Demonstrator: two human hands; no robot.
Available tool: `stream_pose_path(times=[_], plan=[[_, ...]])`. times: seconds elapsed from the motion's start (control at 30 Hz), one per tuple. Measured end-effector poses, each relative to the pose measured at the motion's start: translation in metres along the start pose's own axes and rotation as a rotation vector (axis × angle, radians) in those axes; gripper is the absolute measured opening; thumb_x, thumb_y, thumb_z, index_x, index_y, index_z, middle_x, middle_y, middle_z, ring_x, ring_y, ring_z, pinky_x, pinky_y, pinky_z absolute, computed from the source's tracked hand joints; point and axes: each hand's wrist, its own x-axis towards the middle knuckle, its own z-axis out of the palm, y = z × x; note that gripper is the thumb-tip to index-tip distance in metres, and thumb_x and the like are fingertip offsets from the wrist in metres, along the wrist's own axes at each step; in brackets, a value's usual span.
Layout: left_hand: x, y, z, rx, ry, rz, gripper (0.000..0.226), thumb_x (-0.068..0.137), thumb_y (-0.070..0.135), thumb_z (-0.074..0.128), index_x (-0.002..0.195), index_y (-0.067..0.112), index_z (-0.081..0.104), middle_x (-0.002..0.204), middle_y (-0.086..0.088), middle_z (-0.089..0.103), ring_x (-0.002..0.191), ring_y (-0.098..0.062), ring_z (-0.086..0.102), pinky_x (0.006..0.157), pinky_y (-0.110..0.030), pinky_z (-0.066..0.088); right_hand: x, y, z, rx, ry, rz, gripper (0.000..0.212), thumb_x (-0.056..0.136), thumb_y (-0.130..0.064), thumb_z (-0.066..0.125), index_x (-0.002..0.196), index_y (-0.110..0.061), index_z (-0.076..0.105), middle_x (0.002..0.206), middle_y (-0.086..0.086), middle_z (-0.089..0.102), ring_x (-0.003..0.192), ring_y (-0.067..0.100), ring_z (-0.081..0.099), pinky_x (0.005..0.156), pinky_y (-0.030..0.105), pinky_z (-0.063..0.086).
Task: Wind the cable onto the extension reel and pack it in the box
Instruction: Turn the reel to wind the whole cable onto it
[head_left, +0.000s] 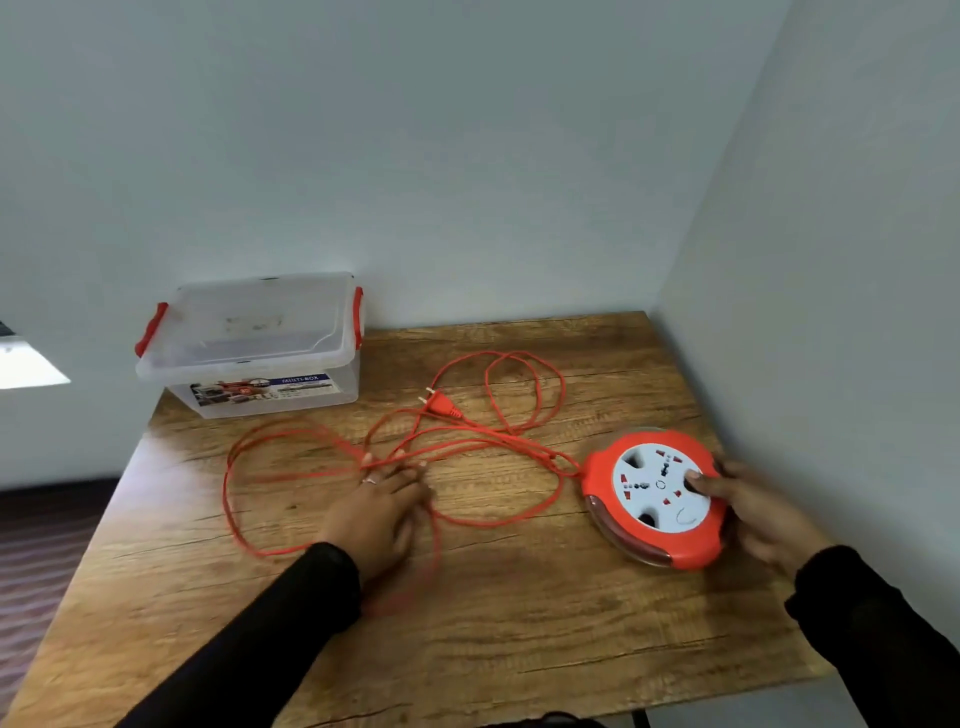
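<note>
On the wooden surface (519, 623) an orange extension reel (655, 498) lies flat near the right edge, close to the wall, its white socket face turned up. The right hand (753, 514) grips the reel from the right side, its thumb pressed on the white face and the other fingers curled round the rim behind. The orange cable (498, 447) runs out of the reel's left side and sprawls in loose, overlapping loops across the middle of the surface, with its plug (440, 404) lying free among the far loops. The left hand (387, 506) rests palm-down on the strands near the centre (a ring shows on one finger), fingers stretched out almost straight over the cable; whether any strand is pinched underneath cannot be told. A clear plastic box (260, 353) with red clips and its lid on stands at the far left corner, well apart from the reel.
</note>
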Motion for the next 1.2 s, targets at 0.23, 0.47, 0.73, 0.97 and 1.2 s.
stream_pose_path(times=[0.23, 0.47, 0.73, 0.97, 1.2], plan=[[0.018, 0.005, -0.039, 0.225, -0.045, -0.099, 0.031, 0.072, 0.029, 0.045, 0.085, 0.019, 0.071, 0.092, -0.002, 0.071, 0.090, -0.029, 0.065, 0.076, -0.035, 0.050, 0.020, -0.004, -0.002, -0.223, -0.006, -0.055, 0.050, 0.085, -0.004, 0.064, 0.132, -0.008, 0.049, 0.117, 0.018, 0.064, 0.096, 0.034, 0.065, 0.087, 0.048, 0.052], [0.069, 0.089, -0.031, 0.036, 0.198, 0.094, 0.047, 0.080, 0.045, 0.057, 0.121, 0.022, 0.058, 0.120, 0.000, 0.062, 0.112, -0.024, 0.055, 0.095, -0.042, 0.040, 0.000, -0.023, 0.036, -1.055, 0.375, -0.546, 0.027, 0.078, -0.014, 0.068, 0.105, -0.017, 0.065, 0.106, 0.014, 0.062, 0.107, 0.034, 0.051, 0.093, 0.036, 0.036], [0.080, 0.093, -0.032, -0.279, 0.072, 0.120, 0.018, 0.087, 0.037, 0.058, 0.089, 0.023, 0.070, 0.088, 0.007, 0.067, 0.092, -0.013, 0.060, 0.091, -0.035, 0.030, -0.024, -0.018, 0.122, -0.814, -0.225, -0.713, 0.010, 0.079, -0.008, 0.068, 0.076, -0.017, 0.064, 0.070, -0.008, 0.064, 0.069, 0.007, 0.058, 0.064, 0.024, 0.042], [0.037, 0.048, -0.060, -1.066, -0.100, 0.051, 0.010, 0.072, 0.021, 0.068, 0.064, 0.016, 0.065, 0.067, 0.004, 0.062, 0.069, -0.011, 0.057, 0.069, -0.024, 0.044, 0.005, -0.013, 0.120, -0.655, -0.149, -0.590, 0.035, 0.079, 0.013, 0.054, 0.075, -0.018, 0.070, 0.075, -0.005, 0.071, 0.072, 0.005, 0.067, 0.070, 0.022, 0.052], [0.035, 0.020, -0.058, -0.063, -0.513, -0.111, 0.012, 0.076, 0.023, 0.059, 0.078, 0.014, 0.067, 0.082, -0.003, 0.071, 0.075, -0.017, 0.061, 0.072, -0.025, 0.046, 0.009, -0.007, 0.125, -0.728, -0.109, -0.644, 0.033, 0.076, 0.004, 0.065, 0.072, -0.028, 0.069, 0.075, -0.017, 0.068, 0.077, 0.001, 0.066, 0.074, 0.023, 0.052]])
